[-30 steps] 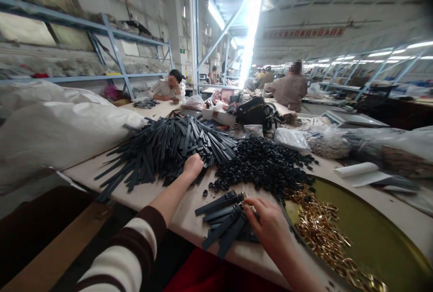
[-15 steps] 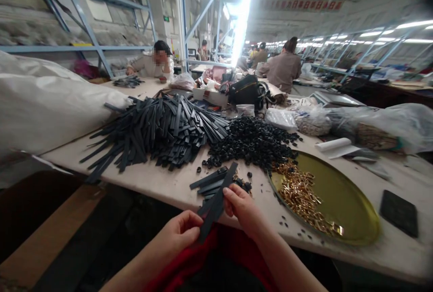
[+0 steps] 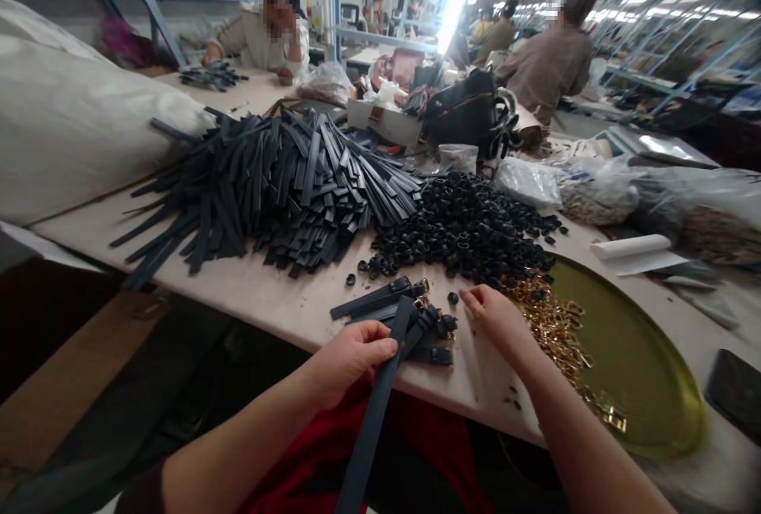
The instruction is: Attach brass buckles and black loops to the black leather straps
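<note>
Between the thumb and fingers of my left hand (image 3: 357, 355) is a long dark strap (image 3: 376, 419), slanting down over my lap. My right hand (image 3: 496, 320) reaches over the table, its fingertips close beside a small black loop (image 3: 453, 298); whether they touch it or hold anything is too small to tell. Several finished-looking straps with gold buckles (image 3: 440, 356) lie just beyond the held strap. Behind them are a heap of dark strips (image 3: 285, 189) and a pile of small black loops (image 3: 469, 220). Gold hardware (image 3: 559, 324) rests on a round tray (image 3: 648, 363).
A large white sack (image 3: 89, 117) bulges at the left. At the right are a dark flat object (image 3: 737, 387), a white paper roll (image 3: 633, 246) and plastic bags (image 3: 529, 181). A black bag (image 3: 460, 113) stands behind the piles; two people sit beyond.
My right hand has let go of the strap and moved right toward the loops. My left hand now holds the strap farther up. The camera view has tilted down.
</note>
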Demonstrator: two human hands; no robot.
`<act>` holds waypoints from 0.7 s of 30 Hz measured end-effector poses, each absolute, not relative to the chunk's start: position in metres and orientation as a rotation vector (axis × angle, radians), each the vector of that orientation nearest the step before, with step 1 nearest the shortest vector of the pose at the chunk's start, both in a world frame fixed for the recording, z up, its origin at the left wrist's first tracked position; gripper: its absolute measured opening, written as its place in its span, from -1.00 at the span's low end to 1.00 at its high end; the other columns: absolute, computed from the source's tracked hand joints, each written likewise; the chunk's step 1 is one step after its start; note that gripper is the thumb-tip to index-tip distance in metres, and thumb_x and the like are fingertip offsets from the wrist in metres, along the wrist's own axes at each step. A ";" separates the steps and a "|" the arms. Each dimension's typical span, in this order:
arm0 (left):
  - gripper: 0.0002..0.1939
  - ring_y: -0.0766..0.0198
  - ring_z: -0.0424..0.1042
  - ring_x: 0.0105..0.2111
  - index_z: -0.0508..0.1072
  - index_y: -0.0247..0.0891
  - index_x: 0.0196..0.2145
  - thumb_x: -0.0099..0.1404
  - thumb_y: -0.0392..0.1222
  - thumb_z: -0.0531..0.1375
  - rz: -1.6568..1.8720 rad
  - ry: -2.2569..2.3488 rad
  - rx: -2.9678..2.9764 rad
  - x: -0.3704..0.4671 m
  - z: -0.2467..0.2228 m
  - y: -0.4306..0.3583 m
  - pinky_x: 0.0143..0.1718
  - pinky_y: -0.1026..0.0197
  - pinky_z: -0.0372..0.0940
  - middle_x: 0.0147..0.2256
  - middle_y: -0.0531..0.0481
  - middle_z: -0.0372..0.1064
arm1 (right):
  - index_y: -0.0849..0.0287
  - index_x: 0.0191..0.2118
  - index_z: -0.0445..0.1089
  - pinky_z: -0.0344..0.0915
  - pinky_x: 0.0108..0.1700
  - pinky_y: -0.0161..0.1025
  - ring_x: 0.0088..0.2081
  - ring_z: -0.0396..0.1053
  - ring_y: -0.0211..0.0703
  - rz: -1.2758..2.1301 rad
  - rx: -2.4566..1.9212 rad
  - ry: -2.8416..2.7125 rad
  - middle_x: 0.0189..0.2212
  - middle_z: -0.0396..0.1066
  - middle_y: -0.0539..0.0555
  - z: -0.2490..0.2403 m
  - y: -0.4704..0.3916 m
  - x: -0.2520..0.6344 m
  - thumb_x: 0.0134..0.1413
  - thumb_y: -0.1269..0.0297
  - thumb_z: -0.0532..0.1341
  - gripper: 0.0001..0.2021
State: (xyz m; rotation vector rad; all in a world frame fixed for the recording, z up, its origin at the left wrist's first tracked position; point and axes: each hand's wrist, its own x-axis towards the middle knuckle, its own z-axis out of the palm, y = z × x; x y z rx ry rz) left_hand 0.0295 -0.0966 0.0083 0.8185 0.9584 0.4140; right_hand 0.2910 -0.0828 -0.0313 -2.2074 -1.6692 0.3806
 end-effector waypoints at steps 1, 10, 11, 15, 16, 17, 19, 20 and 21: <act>-0.78 0.47 0.22 -0.66 0.29 -0.30 -0.46 -0.02 -0.12 0.20 0.406 0.966 0.813 0.030 0.007 -0.093 -0.62 0.40 0.10 -0.61 0.15 0.25 | 0.20 -0.44 0.34 0.09 -0.41 -0.24 -0.44 0.28 -0.13 0.409 -2.262 -1.720 -0.49 0.35 0.09 -0.038 -0.075 0.295 0.04 0.11 0.03 -0.72; -0.85 0.48 0.24 -0.65 0.31 -0.30 -0.43 0.00 -0.21 0.15 0.359 0.990 0.796 0.040 0.000 -0.085 -0.62 0.41 0.15 -0.58 0.14 0.28 | 0.19 -0.52 0.31 0.12 -0.43 -0.27 -0.51 0.21 -0.23 0.616 -1.988 -1.553 -0.58 0.26 -0.03 -0.039 -0.068 0.290 -0.11 0.14 0.16 -0.80; -0.86 0.49 0.25 -0.65 0.31 -0.30 -0.43 0.01 -0.21 0.15 0.376 0.974 0.798 0.039 0.000 -0.085 -0.61 0.42 0.15 -0.58 0.14 0.28 | 0.19 -0.51 0.30 0.11 -0.46 -0.28 -0.55 0.18 -0.26 0.714 -1.933 -1.455 -0.62 0.24 -0.05 -0.033 -0.073 0.287 -0.12 0.10 0.18 -0.77; -0.81 0.46 0.29 -0.61 0.29 -0.29 -0.37 0.03 -0.19 0.17 0.603 0.945 0.834 0.033 0.013 -0.082 -0.62 0.43 0.16 -0.53 0.11 0.31 | 0.17 -0.38 0.34 0.20 -0.45 -0.31 -0.52 0.23 -0.30 1.124 -1.552 -1.034 -0.56 0.31 -0.05 -0.009 -0.109 0.259 -0.18 0.09 0.27 -0.73; -0.79 0.45 0.31 -0.59 0.29 -0.29 -0.36 0.02 -0.18 0.18 0.706 0.958 0.846 0.031 0.018 -0.080 -0.62 0.43 0.17 -0.51 0.11 0.31 | 0.15 -0.30 0.35 0.23 -0.43 -0.31 -0.50 0.27 -0.30 1.221 -1.447 -0.901 -0.51 0.35 -0.04 -0.005 -0.119 0.249 -0.19 0.12 0.29 -0.70; -0.77 0.43 0.32 -0.56 0.28 -0.29 -0.36 0.01 -0.17 0.19 0.815 0.974 0.862 0.029 0.024 -0.079 -0.62 0.42 0.18 -0.49 0.10 0.31 | 0.13 -0.24 0.36 0.27 -0.42 -0.31 -0.48 0.30 -0.29 1.325 -1.347 -0.764 -0.47 0.38 -0.03 -0.003 -0.128 0.238 -0.20 0.14 0.31 -0.67; -0.76 0.41 0.34 -0.52 0.26 -0.29 -0.38 0.00 -0.17 0.21 1.006 1.018 0.905 0.026 0.034 -0.078 -0.59 0.41 0.22 -0.48 0.11 0.30 | 0.11 -0.22 0.38 0.33 -0.40 -0.32 -0.45 0.35 -0.30 1.458 -1.157 -0.489 -0.41 0.43 -0.02 -0.001 -0.144 0.219 -0.22 0.22 0.33 -0.66; -0.76 0.40 0.35 -0.51 0.26 -0.29 -0.38 0.00 -0.16 0.21 1.076 1.041 0.937 0.026 0.036 -0.079 -0.58 0.40 0.24 -0.48 0.11 0.29 | 0.10 -0.25 0.39 0.35 -0.38 -0.34 -0.44 0.37 -0.32 1.494 -1.071 -0.369 -0.39 0.44 -0.03 -0.001 -0.150 0.210 -0.25 0.28 0.35 -0.68; -0.76 0.39 0.35 -0.51 0.25 -0.28 -0.38 0.01 -0.16 0.20 1.134 1.065 0.975 0.026 0.037 -0.081 -0.57 0.39 0.26 -0.48 0.12 0.28 | 0.10 -0.28 0.40 0.37 -0.36 -0.36 -0.44 0.38 -0.34 1.508 -0.994 -0.267 -0.39 0.44 -0.05 -0.001 -0.156 0.204 -0.27 0.34 0.36 -0.70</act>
